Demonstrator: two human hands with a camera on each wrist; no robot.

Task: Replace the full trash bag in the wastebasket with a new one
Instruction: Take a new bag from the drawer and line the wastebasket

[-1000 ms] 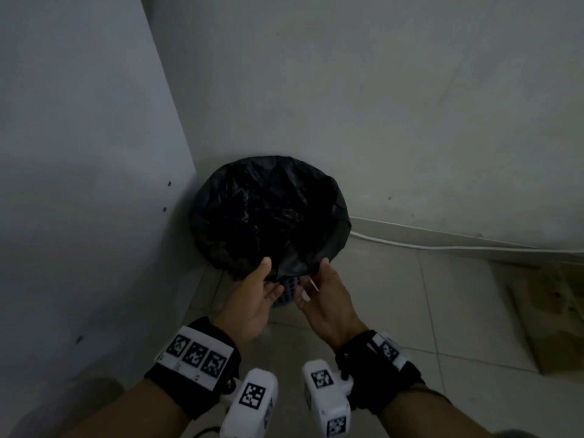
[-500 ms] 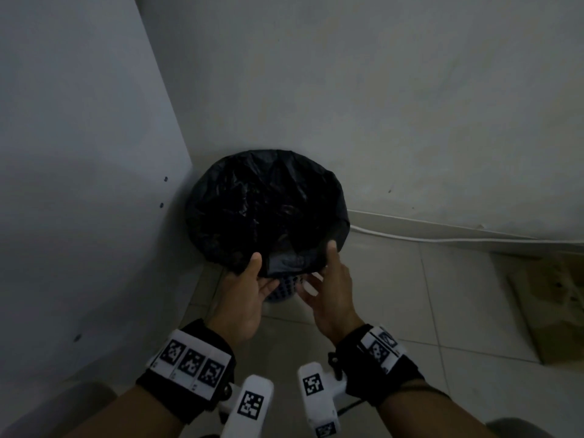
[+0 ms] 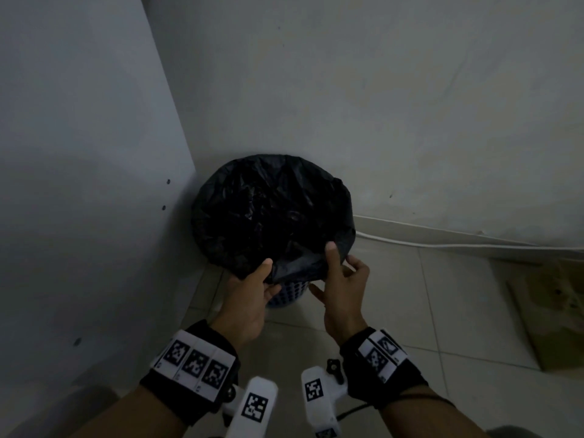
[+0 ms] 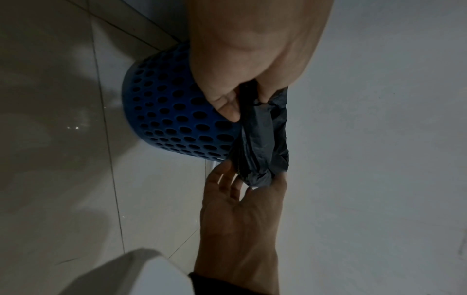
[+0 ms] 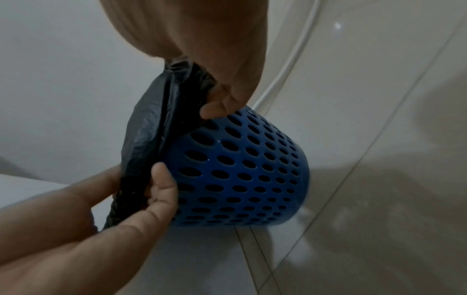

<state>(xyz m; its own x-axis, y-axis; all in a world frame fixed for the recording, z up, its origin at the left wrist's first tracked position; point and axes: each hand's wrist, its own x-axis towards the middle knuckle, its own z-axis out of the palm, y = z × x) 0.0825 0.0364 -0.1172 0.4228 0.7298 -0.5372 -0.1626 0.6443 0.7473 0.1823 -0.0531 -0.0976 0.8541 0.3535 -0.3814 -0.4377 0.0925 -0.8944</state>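
Observation:
A black trash bag (image 3: 271, 213) lines a blue perforated wastebasket (image 3: 287, 295) standing on the floor in a corner. The bag's edge is folded over the rim. My left hand (image 3: 268, 278) pinches the near edge of the bag between thumb and fingers. My right hand (image 3: 335, 267) pinches the same edge just to its right, thumb on top. The left wrist view has the left hand (image 4: 240, 99) holding bunched bag (image 4: 262, 139) beside the basket (image 4: 171, 119). The right wrist view has the right hand (image 5: 220, 99) on the bag (image 5: 146, 139) above the basket wall (image 5: 252, 169).
A white panel (image 3: 79, 184) closes in the left side and a wall (image 3: 379, 105) stands right behind the basket. A white cable (image 3: 442, 245) runs along the skirting. Flattened cardboard (image 3: 553, 311) lies on the tiled floor (image 3: 442, 311) at the right.
Both hands rose from below the rim to the bag's folded edge and took hold of it. The near edge has lifted, baring more of the blue basket.

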